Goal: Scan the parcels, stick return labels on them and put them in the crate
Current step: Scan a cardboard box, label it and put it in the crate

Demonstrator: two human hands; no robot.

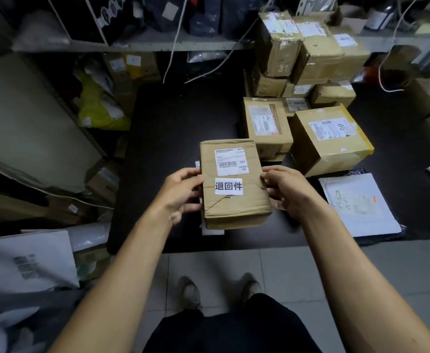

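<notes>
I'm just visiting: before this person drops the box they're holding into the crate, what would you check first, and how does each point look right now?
1. Return label on the held parcel: ok, white sticker lies flat below the shipping label.
2. Grip: ok, left hand and right hand hold opposite sides.
3. Barcode readable: ok, faces up, uncovered.
4. Already scanned: cannot tell, no scanner in view.
5. Crate location: cannot tell, none clearly visible.
6. Box condition: not ok, the cardboard is creased and torn near the sticker.
</notes>
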